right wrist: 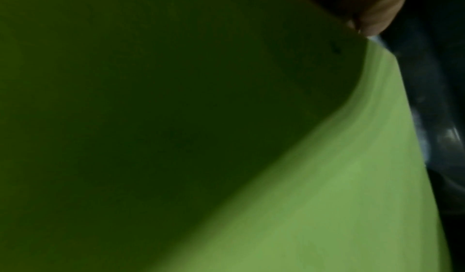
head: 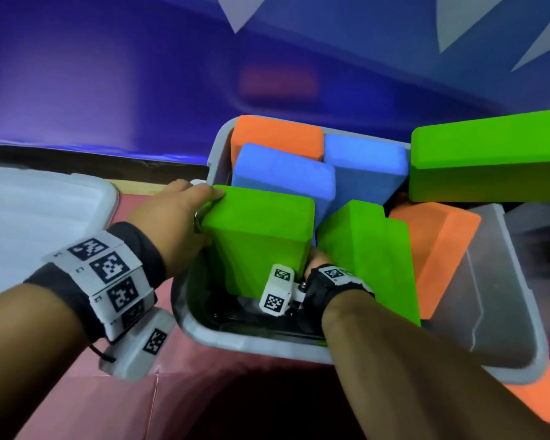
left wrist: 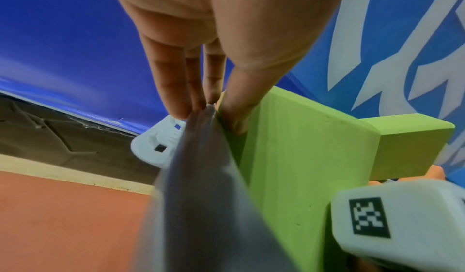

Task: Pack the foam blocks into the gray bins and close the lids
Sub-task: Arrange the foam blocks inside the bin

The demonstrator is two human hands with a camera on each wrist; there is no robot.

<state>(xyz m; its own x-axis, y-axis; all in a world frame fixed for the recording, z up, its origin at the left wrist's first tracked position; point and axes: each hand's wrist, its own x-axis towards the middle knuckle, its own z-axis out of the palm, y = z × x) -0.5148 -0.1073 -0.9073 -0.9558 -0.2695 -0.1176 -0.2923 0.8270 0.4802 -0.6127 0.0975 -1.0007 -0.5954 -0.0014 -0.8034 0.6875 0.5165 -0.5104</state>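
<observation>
My left hand (head: pixel 175 217) straddles the rim of the gray plastic bin (head: pixel 216 339), thumb pressing the upright green foam block (head: pixel 261 236) inside, fingers straight down the outside wall. My right hand (head: pixel 316 262) is buried beside that block; I cannot tell its grip. The bin is crowded, so the block could jam tilted and keep the lid from closing.

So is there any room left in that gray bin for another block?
Barely. The gray bin shows one dark gap along its near wall, below the green block held by the left hand and right hand. Elsewhere blocks crowd past the rim.
</observation>
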